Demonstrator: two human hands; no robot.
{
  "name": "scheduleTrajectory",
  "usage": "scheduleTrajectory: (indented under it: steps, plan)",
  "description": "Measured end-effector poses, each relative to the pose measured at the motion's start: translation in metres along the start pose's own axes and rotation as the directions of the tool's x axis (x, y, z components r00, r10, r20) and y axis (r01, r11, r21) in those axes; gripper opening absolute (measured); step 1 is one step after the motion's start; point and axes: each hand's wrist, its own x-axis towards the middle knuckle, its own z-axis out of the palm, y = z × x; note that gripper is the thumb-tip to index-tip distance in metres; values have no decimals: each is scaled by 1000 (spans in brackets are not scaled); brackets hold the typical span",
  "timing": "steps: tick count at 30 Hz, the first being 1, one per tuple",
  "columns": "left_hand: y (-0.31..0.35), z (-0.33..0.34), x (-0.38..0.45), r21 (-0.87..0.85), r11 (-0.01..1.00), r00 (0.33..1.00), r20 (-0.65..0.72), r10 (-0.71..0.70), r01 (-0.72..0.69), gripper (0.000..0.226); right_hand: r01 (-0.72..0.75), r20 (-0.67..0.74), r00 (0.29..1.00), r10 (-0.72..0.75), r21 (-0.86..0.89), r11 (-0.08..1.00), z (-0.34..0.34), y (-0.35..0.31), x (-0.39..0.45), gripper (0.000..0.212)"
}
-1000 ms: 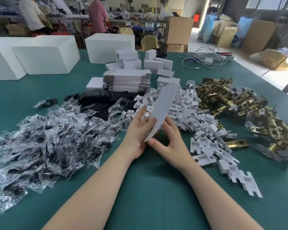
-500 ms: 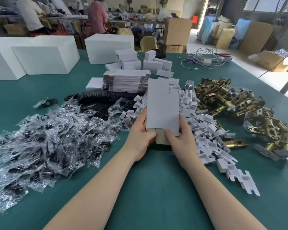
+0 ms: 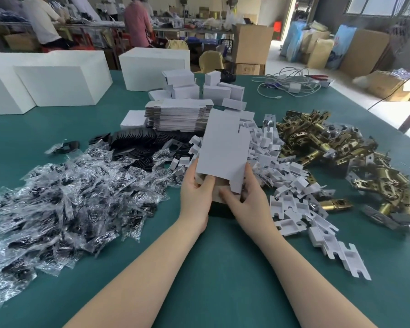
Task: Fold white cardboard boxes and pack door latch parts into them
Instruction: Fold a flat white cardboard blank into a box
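At the centre of the frame both hands hold a white cardboard box blank (image 3: 223,147) upright above the green table (image 3: 223,268), its white face toward the camera and its brown inner side showing at the open lower end. The left hand (image 3: 195,197) grips the lower left corner, fingers curled behind the card and the thumb reaching into the brown opening. The right hand (image 3: 245,197) grips the lower right edge, thumb laid across the brown flap and fingers curled round the side.

Just behind the blank, above centre, sits a stack of flat box blanks (image 3: 178,118), and beyond it a cluster of small folded white boxes (image 3: 199,87). To the right of the hands a heap of white cardboard inserts (image 3: 291,185) runs down toward the lower right. Further right lies a pile of brass door latches (image 3: 336,147). On the left a wide spread of clear plastic packets (image 3: 64,202) with dark parts inside covers the table, and black plates (image 3: 137,140) lie between that spread and the stack. Large white cartons (image 3: 57,79) stand at the upper left, and a tangle of white cables (image 3: 291,86) lies at the upper right.
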Motion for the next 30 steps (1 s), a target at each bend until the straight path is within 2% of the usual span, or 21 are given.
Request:
scheduleTrajectory:
  steps: [4, 7, 9, 12, 14, 17, 21, 26, 28, 30]
  plan:
    - [2, 2, -3, 119, 991, 998, 30, 52, -55, 40, 20, -111, 993, -27, -64, 998, 3, -1, 0, 49]
    - [4, 7, -7, 252, 960, 990, 88, 107, -126, 45, -85, -173, 983, 59, -147, 986, 4, 0, -2, 65]
    - [5, 9, -10, 286, 946, 988, 79, 132, -149, 50, -87, -179, 983, 47, -221, 972, 5, -2, -2, 65]
    - [8, 10, -11, 329, 927, 984, 67, 167, -180, 62, -24, -137, 990, -39, -431, 902, 8, -4, 2, 61]
    - [8, 10, -13, 348, 914, 978, 99, 183, -207, 67, -20, -148, 987, -59, -484, 875, 8, -5, 7, 56]
    - [6, 11, -13, 377, 899, 974, 128, 185, -220, 72, -41, -180, 982, -49, -464, 885, 2, -3, 11, 48]
    - [1, 11, -11, 455, 865, 972, 188, 139, -212, 82, -70, -255, 967, -28, -368, 927, -4, -2, 8, 51]
    - [-4, 7, -8, 552, 804, 962, 258, 86, -220, 83, -110, -358, 931, 70, -92, 990, -1, -7, 3, 46]
    - [-4, 5, -6, 602, 758, 951, 301, 74, -250, 82, -133, -371, 917, 148, 65, 989, -2, -9, 2, 43]
    - [-5, 4, -4, 647, 712, 938, 343, 46, -272, 79, -124, -380, 910, 167, 137, 983, -5, -10, 1, 41]
